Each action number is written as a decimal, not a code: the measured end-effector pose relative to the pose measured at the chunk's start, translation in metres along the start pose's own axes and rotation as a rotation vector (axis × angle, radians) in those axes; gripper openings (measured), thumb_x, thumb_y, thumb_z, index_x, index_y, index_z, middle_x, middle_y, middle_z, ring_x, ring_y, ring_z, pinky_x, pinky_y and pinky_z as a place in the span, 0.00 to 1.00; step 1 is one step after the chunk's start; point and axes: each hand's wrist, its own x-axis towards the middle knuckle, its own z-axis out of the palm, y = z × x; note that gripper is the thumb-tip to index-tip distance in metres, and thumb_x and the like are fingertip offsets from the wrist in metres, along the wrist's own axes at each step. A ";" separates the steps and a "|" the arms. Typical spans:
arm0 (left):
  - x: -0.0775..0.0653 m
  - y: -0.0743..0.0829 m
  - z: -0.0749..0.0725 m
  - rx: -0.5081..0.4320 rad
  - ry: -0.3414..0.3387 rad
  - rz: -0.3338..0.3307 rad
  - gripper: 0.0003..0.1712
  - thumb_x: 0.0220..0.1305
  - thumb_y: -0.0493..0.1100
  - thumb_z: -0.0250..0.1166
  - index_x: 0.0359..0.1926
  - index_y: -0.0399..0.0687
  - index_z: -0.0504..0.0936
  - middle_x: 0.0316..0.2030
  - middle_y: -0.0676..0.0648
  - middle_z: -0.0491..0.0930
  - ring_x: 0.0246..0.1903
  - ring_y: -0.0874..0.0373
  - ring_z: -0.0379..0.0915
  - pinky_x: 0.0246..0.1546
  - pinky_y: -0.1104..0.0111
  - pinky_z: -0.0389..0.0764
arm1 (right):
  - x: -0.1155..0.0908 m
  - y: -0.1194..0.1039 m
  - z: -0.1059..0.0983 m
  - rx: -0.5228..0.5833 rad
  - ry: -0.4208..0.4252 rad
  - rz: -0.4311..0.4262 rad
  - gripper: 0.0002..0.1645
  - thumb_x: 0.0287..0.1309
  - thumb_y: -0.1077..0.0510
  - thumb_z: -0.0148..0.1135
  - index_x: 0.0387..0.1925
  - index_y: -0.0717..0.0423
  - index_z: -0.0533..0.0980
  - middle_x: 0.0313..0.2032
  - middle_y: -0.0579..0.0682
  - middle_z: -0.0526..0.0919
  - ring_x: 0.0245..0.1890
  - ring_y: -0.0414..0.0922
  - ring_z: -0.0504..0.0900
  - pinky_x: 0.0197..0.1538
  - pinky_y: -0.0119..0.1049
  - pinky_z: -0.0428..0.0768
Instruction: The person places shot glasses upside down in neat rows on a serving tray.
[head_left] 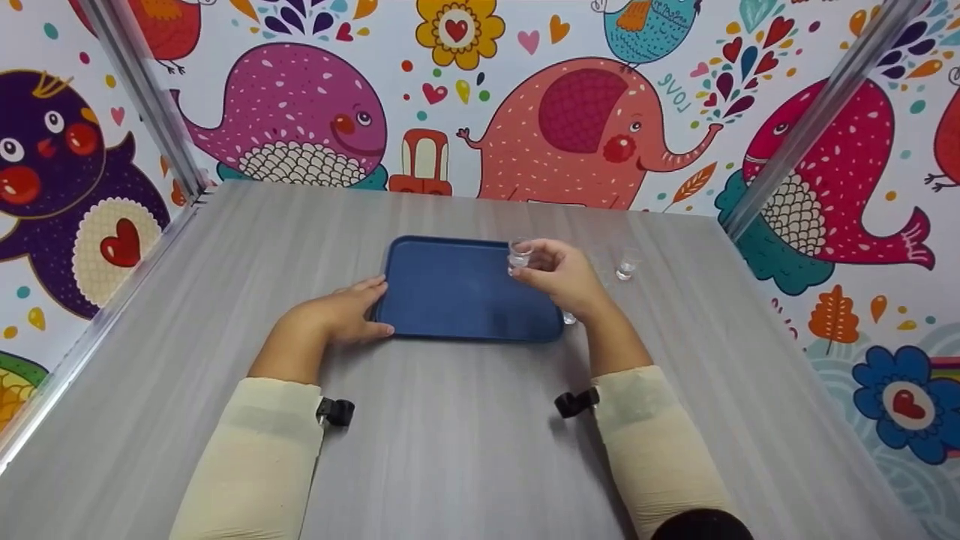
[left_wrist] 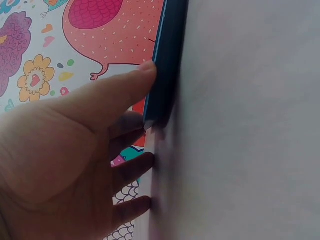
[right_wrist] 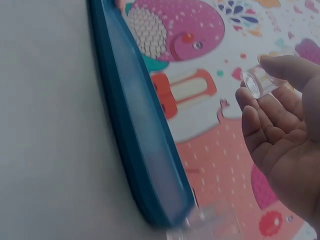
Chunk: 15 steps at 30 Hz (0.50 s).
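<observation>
A blue rectangular tray (head_left: pixel 457 292) lies flat on the table. My left hand (head_left: pixel 334 313) rests at its left side, thumb by the near corner and fingers loosely extended along the edge. The left wrist view shows that thumb touching the tray's edge (left_wrist: pixel 167 65). Above the tray's right part, my right hand (head_left: pixel 568 279) pinches a small clear shot glass (head_left: pixel 519 256) between thumb and fingers. That glass (right_wrist: pixel 257 82) appears tilted in the right wrist view. Another clear shot glass (head_left: pixel 627 265) stands right of the hand, and one more (head_left: pixel 570 318) shows partly beside the tray's near right corner.
The grey wood-grain table (head_left: pixel 450 450) extends around the tray. Printed cartoon panels (head_left: pixel 465 97) enclose the back and sides, with metal posts (head_left: pixel 142 90) at the corners. Clear glassware (right_wrist: pixel 210 222) blurs near the tray's end in the right wrist view.
</observation>
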 end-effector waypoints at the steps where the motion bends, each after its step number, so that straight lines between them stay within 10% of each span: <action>1: 0.001 0.000 0.000 0.000 -0.001 0.001 0.53 0.76 0.61 0.64 0.87 0.45 0.48 0.88 0.43 0.41 0.87 0.36 0.37 0.85 0.37 0.48 | 0.002 -0.001 0.005 0.004 -0.005 -0.004 0.19 0.61 0.58 0.78 0.54 0.53 0.86 0.46 0.52 0.92 0.46 0.46 0.89 0.50 0.31 0.89; 15: 0.002 0.001 0.000 -0.003 0.001 -0.003 0.53 0.76 0.60 0.64 0.87 0.43 0.48 0.88 0.43 0.41 0.87 0.36 0.38 0.85 0.38 0.48 | 0.020 -0.020 0.073 0.025 -0.088 -0.034 0.20 0.65 0.53 0.77 0.57 0.51 0.86 0.45 0.51 0.90 0.41 0.42 0.85 0.44 0.29 0.86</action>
